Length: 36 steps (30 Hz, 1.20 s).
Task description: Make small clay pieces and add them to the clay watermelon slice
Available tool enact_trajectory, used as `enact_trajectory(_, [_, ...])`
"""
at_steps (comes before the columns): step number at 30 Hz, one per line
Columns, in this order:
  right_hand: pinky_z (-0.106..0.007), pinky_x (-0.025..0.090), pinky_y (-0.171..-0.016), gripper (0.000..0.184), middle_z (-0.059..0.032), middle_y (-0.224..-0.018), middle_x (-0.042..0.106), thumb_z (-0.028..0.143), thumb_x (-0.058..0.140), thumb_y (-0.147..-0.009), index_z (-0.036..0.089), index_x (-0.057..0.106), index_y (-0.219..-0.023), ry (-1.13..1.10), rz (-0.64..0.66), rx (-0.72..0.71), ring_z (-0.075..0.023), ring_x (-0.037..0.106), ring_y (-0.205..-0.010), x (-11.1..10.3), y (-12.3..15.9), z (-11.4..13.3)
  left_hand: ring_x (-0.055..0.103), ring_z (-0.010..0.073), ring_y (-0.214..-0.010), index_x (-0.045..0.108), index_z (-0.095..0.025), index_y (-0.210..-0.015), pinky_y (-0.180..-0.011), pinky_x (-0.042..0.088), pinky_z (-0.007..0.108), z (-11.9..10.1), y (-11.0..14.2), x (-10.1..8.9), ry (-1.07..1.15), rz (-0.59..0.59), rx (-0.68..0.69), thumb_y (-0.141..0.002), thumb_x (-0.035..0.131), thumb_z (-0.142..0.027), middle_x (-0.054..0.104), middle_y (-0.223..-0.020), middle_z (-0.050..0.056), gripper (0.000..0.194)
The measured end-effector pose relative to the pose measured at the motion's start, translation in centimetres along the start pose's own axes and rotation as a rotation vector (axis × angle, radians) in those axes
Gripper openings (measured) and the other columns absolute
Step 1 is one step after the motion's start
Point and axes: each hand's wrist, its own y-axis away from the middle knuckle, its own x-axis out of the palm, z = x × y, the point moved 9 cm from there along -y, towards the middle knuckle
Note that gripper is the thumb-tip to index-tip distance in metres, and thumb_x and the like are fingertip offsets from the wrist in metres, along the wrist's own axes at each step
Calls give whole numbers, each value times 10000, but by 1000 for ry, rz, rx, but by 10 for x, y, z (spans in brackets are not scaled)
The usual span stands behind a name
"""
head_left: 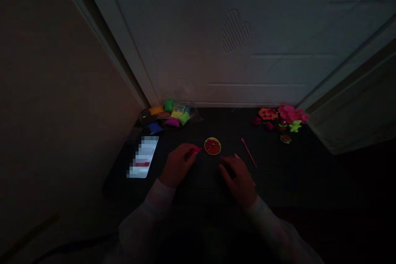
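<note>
Pinkish-red, pinches a small piece [198, 149] in the left hand [177, 165]. Holds the right hand [239, 179] apart, curled; cannot tell whether empty. Shows a yellow-rimmed disc [212, 146] between and just beyond both, apparently well advanced: bears red topping, lacks the pinched piece; cannot confirm completion. Includes a pink stick [249, 152] right, phone [144, 157] left, coloured packets [172, 122] far left, small models [289, 115] far right.

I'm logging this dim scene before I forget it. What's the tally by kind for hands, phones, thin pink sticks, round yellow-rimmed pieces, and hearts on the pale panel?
Hands: left hand and right hand, 2
Phone: 1
Thin pink stick: 1
Round yellow-rimmed piece: 1
Hearts: large heart and small heart, 2
Total: 7
</note>
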Motion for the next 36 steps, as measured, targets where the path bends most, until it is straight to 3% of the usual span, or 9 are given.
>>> enact_trajectory(3, [-325, 444, -797, 248, -52, -956, 616, 271, 461, -796, 197, 517, -1025, -135, 21, -1, -158, 558, -897, -7, 1, 16, 566, 120, -755, 563, -180, -847, -677, 455, 230, -28, 17, 10, 110, 83, 14, -740, 506, -168, 610, -814, 15, 122])
enact_trajectory(6, [-282, 462, -782, 218, -45, -949, 630, 252, 473, -789, 201, 556, -983, -191, 56, -26, -145, 572, -890, -10, 2, 28, 556, 117, -738, 558, -174, -844, -671, 449, 224, -42, 26, 15, 164, 124, -8, -731, 513, -171, 599, -801, 14, 122])
enact_trajectory(12, [-249, 473, -742, 186, -27, -897, 646, 225, 478, -781, 212, 583, -934, -288, 175, 7, -134, 591, -828, -3, 13, 30, 547, 126, -733, 563, -180, -818, -673, 439, 231, -45, 37, 21, 229, 197, -49, -722, 511, -198, 592, -791, 20, 110])
enact_trajectory(18, [-242, 459, -679, 137, -28, -796, 642, 201, 461, -765, 202, 583, -828, -306, 244, 104, -132, 586, -743, 10, 33, 19, 537, 120, -713, 565, -178, -770, -655, 424, 219, -44, 56, 40, 240, 298, -79, -721, 481, -171, 579, -757, 21, 98])
enact_trajectory(23, [-226, 419, -599, 80, -10, -691, 601, 198, 469, -713, 189, 548, -718, -348, 319, 246, -120, 545, -651, 26, 42, 9, 526, 113, -668, 560, -174, -707, -614, 413, 209, -37, 67, 52, 245, 328, -145, -705, 481, -149, 562, -695, 8, 83])
enact_trajectory(27, [-209, 380, -560, 70, 27, -610, 527, 229, 480, -709, 182, 515, -670, -562, 411, 410, -96, 488, -588, 36, 44, 5, 529, 106, -643, 566, -180, -707, -594, 414, 204, -31, 65, 48, 239, 308, -171, -697, 499, -164, 566, -689, -1, 70])
enact_trajectory(32, [-206, 371, -541, 155, 38, -576, 505, 327, 539, -696, 179, 513, -655, -958, 455, 593, -84, 460, -557, 38, 49, -1, 550, 125, -695, 572, -174, -763, -652, 437, 233, 4, 56, 17, 101, 87, -236, -718, 489, -209, 593, -747, 16, 101])
enact_trajectory(36, [-216, 392, -616, 150, 14, -669, 574, 327, 592, -673, 185, 544, -684, -1013, 353, 661, -94, 511, -645, 34, 49, -18, 567, 140, -733, 579, -191, -844, -681, 454, 259, 38, 46, -3, 35, 4, -264, -733, 497, -310, 614, -817, 17, 183])
